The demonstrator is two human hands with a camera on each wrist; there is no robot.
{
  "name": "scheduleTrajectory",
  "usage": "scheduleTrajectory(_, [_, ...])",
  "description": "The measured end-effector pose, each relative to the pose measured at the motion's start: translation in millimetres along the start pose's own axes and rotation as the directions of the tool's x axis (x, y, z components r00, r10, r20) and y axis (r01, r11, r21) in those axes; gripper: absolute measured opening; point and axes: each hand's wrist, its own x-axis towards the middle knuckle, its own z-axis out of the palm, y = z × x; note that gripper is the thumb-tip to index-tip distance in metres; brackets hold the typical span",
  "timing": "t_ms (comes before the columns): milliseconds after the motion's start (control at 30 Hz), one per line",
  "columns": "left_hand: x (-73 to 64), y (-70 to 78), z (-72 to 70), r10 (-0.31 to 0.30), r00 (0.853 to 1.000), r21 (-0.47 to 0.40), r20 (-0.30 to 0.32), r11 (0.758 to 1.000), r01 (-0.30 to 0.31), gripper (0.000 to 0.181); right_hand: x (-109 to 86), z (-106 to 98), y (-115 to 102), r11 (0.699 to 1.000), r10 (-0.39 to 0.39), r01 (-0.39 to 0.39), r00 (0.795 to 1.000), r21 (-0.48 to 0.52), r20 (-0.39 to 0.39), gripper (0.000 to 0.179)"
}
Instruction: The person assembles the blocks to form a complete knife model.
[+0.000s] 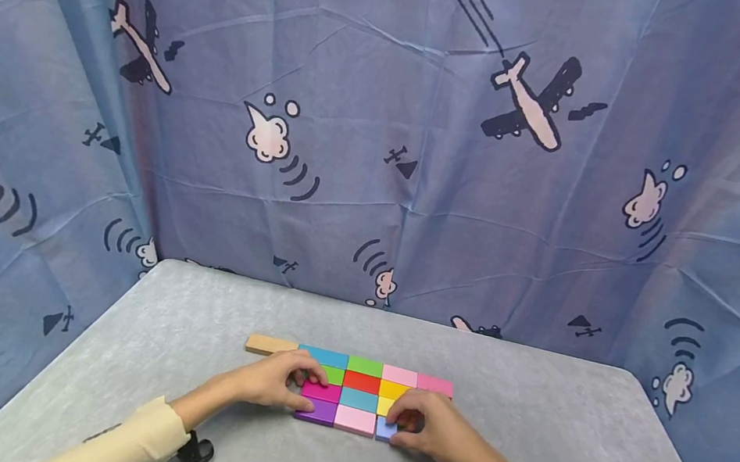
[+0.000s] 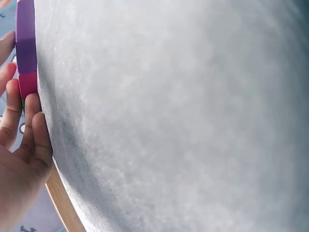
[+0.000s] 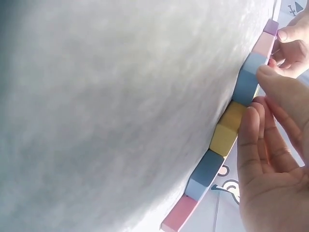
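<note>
Flat coloured blocks lie edge to edge in rows on the table. My right hand (image 1: 437, 430) pinches a light blue block (image 1: 385, 430) at the near right corner, beside a pale pink block (image 1: 355, 420). In the right wrist view the thumb lies on that block, with the other fingers by a yellow block (image 3: 224, 138). At the left end, the thumb of my left hand (image 1: 271, 379) touches a purple block (image 1: 318, 412). Its other fingers rest over the magenta block (image 1: 323, 392) and the green block (image 1: 334, 376), partly hiding them.
A plain wooden block (image 1: 272, 344) extends left from the back row, beside a blue block (image 1: 322, 356). A pink block (image 1: 436, 384) ends that row at the right. The grey-white table (image 1: 529, 411) meets a blue patterned curtain (image 1: 343, 219) behind.
</note>
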Motion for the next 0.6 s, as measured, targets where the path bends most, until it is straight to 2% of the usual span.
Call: scheduleTrajectory(600, [0.5,0.4,0.5,0.008,1.0,0.0,0.001,1.0,-0.008,0.03,-0.1,-0.7,-3.8,0.999,-0.036,0.037,0.999,0.04,-0.01,0.021])
